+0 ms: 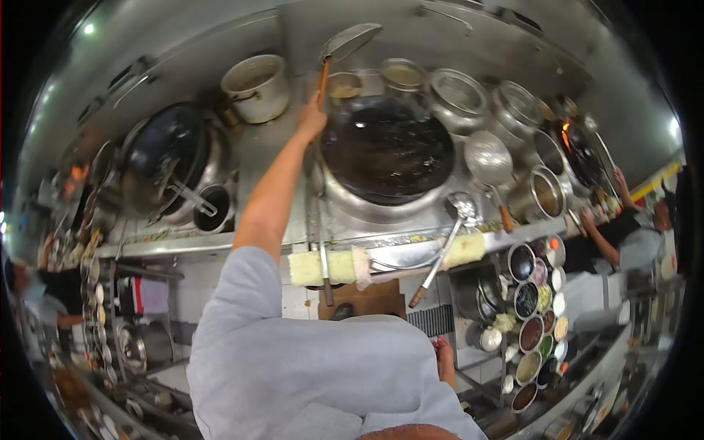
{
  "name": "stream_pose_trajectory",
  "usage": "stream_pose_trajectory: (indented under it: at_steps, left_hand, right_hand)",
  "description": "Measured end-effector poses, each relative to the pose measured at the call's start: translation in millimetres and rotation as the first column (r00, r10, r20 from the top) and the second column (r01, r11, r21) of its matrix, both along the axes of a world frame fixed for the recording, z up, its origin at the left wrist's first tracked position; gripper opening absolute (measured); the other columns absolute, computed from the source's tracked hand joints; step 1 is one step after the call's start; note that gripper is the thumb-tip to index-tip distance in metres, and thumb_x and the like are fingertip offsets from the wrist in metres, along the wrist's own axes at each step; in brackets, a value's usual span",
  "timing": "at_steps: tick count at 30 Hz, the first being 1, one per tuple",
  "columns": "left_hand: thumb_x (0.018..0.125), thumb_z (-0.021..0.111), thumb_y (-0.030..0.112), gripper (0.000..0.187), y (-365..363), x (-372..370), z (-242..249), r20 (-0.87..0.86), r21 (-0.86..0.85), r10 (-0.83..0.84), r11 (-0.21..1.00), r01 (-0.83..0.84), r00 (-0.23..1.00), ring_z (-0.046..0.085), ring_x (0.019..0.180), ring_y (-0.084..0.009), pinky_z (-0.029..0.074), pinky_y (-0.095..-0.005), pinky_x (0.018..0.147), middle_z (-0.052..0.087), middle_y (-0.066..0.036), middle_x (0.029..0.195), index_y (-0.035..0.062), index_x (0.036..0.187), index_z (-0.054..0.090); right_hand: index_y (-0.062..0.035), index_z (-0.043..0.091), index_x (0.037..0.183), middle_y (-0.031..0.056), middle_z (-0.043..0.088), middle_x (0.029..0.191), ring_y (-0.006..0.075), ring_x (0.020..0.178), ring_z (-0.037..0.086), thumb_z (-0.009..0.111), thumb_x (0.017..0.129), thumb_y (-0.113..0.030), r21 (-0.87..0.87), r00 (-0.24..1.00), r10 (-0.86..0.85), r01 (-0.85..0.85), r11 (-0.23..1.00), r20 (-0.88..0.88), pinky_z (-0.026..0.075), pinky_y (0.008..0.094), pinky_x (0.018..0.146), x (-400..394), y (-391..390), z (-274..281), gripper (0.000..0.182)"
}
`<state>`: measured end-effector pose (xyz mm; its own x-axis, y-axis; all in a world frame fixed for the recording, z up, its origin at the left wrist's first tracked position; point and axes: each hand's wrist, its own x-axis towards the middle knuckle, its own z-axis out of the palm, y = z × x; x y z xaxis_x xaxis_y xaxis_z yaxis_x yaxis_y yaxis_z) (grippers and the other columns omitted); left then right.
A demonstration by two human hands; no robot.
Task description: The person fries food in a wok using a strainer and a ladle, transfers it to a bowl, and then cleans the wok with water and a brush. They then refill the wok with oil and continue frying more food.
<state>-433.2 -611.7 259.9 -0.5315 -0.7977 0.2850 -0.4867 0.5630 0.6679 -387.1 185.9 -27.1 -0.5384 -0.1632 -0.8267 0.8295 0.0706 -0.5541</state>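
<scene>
My left hand (312,121) is closed around the wooden handle of a mesh strainer (352,40), raised at the back of the stove. Just right of that hand sits a large black wok (389,150) with dark liquid in it. My right hand (444,359) hangs low beside my body, partly hidden, and its fingers are too small to read. A ladle (460,207) rests at the wok's front right, its handle reaching over the front edge. Further right lies a perforated skimmer (489,159) with a wooden handle.
Pots line the back, including a tall pot (257,88) and a lidded-looking round pot (458,92). Another wok (167,147) stands left. Rolled yellow cloths (323,268) lie along the front edge. Ingredient bowls (532,334) fill a right rack. A co-worker (623,235) works at the right.
</scene>
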Motion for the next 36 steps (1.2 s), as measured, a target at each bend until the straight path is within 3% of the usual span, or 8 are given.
stream_pose_trajectory:
  at_steps: [8, 13, 17, 25, 28, 30, 32, 36]
  left_hand:
    - [0.080, 0.055, 0.008, 0.068, 16.6, 246.0, 98.3, -0.120, -0.176, 0.446, 0.870, -0.461, 0.887, 0.053, 0.104, -0.0438, 0.044, -0.0493, 0.090, 0.052, -0.025, 0.112, 0.0259, 0.142, 0.034]
    - [0.078, 0.055, 0.008, 0.066, 9.9, 387.0, 81.7, 0.071, -0.241, 0.715, 0.689, -0.684, 0.695, 0.057, 0.099, -0.0479, 0.048, -0.0520, 0.085, 0.049, -0.026, 0.114, 0.0291, 0.138, 0.038]
    - [0.077, 0.057, 0.010, 0.064, -5.3, 471.9, -7.6, 0.237, -0.249, 0.758, 0.652, -0.716, 0.608, 0.058, 0.097, -0.0464, 0.049, -0.0505, 0.083, 0.049, -0.026, 0.113, 0.0284, 0.136, 0.041]
    - [0.078, 0.061, 0.008, 0.071, 26.8, 528.7, -115.2, 0.239, -0.005, 0.743, 0.645, -0.764, 0.625, 0.057, 0.097, -0.0437, 0.048, -0.0484, 0.083, 0.045, -0.023, 0.114, 0.0283, 0.140, 0.036]
    - [0.078, 0.061, 0.007, 0.069, 30.5, 528.1, -114.8, 0.253, -0.110, 0.747, 0.654, -0.749, 0.615, 0.058, 0.094, -0.0423, 0.048, -0.0483, 0.080, 0.048, -0.023, 0.109, 0.0229, 0.141, 0.036]
    - [0.078, 0.070, 0.023, 0.055, 4.9, 557.9, -147.7, 0.340, -0.438, 0.754, 0.655, -0.615, 0.561, 0.061, 0.093, -0.0394, 0.050, -0.0464, 0.078, 0.061, -0.019, 0.101, 0.0104, 0.127, 0.048]
    - [0.079, 0.070, 0.041, 0.058, 48.8, 509.8, -81.4, 0.445, -0.304, 0.787, 0.582, -0.755, 0.428, 0.059, 0.106, -0.0348, 0.049, -0.0458, 0.085, 0.061, -0.014, 0.117, 0.0086, 0.123, 0.054]
    - [0.084, 0.066, 0.040, 0.058, 83.4, 440.2, -36.7, -0.231, -0.736, 0.430, 0.509, -0.446, 0.873, 0.053, 0.114, -0.0347, 0.043, -0.0475, 0.093, 0.054, -0.019, 0.127, 0.0017, 0.127, 0.053]
  right_hand:
    - [-0.0128, 0.055, 0.102, 0.0099, 0.059, 0.070, 0.0264, 0.061, 0.060, 0.056, 0.090, -0.026, -0.128, 0.980, 0.198, -0.196, 0.972, 0.000, 0.051, 0.0366, 0.051, -63.9, -49.7, -16.8, 0.018]
    - [-0.0120, 0.049, 0.114, 0.0092, 0.060, 0.077, 0.0246, 0.063, 0.060, 0.058, 0.090, -0.027, -0.167, 0.974, 0.221, -0.225, 0.960, -0.043, 0.052, 0.0385, 0.051, -87.5, -108.4, 5.3, 0.029]
    - [-0.0120, 0.049, 0.117, 0.0081, 0.061, 0.081, 0.0229, 0.066, 0.062, 0.059, 0.090, -0.026, -0.079, 0.938, 0.333, -0.341, 0.937, -0.102, 0.054, 0.0399, 0.051, -77.8, -140.5, 16.9, 0.032]
    - [-0.0109, 0.047, 0.109, 0.0095, 0.057, 0.082, 0.0232, 0.065, 0.057, 0.050, 0.090, -0.010, -0.024, 0.885, 0.465, -0.465, 0.885, -0.025, 0.052, 0.0418, 0.058, -43.0, -133.8, 24.1, 0.019]
    - [-0.0114, 0.047, 0.110, 0.0100, 0.057, 0.082, 0.0232, 0.065, 0.058, 0.051, 0.091, -0.011, 0.054, 0.926, 0.379, -0.378, 0.924, 0.004, 0.052, 0.0420, 0.057, -23.0, -120.4, 33.7, 0.020]
    - [-0.0136, 0.047, 0.115, 0.0074, 0.057, 0.082, 0.0201, 0.067, 0.059, 0.051, 0.093, -0.015, -0.044, 0.893, 0.450, -0.451, 0.892, -0.029, 0.053, 0.0356, 0.057, -19.6, -104.3, 18.6, 0.023]
    - [-0.0131, 0.049, 0.116, 0.0060, 0.058, 0.084, 0.0173, 0.069, 0.060, 0.055, 0.093, -0.024, 0.074, 0.882, 0.459, -0.453, 0.888, -0.106, 0.054, 0.0341, 0.058, -6.0, -97.4, 22.5, 0.027]
    - [-0.0055, 0.049, 0.118, 0.0056, 0.058, 0.079, 0.0156, 0.065, 0.060, 0.055, 0.090, -0.018, 0.098, 0.922, 0.337, -0.324, 0.941, -0.189, 0.052, 0.0307, 0.055, 20.9, -87.2, 40.2, 0.032]
